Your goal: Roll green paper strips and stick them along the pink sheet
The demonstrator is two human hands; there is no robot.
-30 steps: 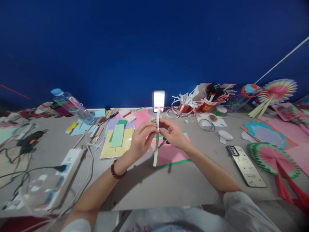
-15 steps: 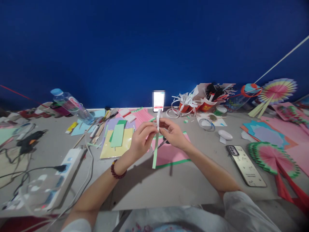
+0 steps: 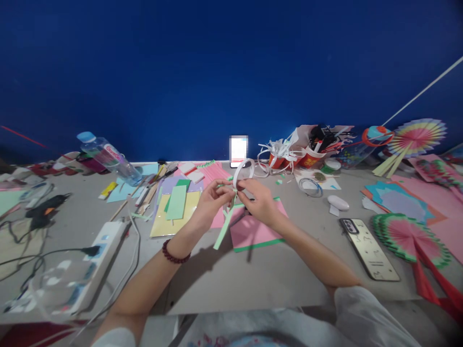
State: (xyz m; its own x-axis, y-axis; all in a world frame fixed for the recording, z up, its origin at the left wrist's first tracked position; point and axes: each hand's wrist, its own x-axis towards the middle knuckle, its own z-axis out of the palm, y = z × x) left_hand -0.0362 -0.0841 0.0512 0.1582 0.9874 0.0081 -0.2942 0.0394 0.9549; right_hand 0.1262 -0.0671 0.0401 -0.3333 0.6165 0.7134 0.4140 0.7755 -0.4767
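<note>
My left hand [image 3: 214, 202] pinches a light green paper strip [image 3: 224, 230] near its upper end, and the strip slants down toward me. My right hand [image 3: 261, 202] is closed around the lower edge of a thin white tape roll [image 3: 249, 164], which stands up above the fingers. The fingertips of both hands nearly meet where strip and roll come together, so the contact there is partly hidden. Beneath the hands lies a pink paper sheet [image 3: 253, 233] with a green edge. A dark pair of scissors [image 3: 238, 217] on it is partly covered.
A phone [image 3: 238, 152] stands against the blue wall. Left are green card pieces [image 3: 177, 202], a water bottle [image 3: 110, 156] and a power strip [image 3: 97, 270] with cables. Right are cups of paper scraps [image 3: 280, 156], another phone [image 3: 369, 248] and a pink paper fan [image 3: 408, 236].
The white tape roll has turned from edge-on to showing its round opening. The green strip's lower end has swung left, and the fingers have shifted slightly.
</note>
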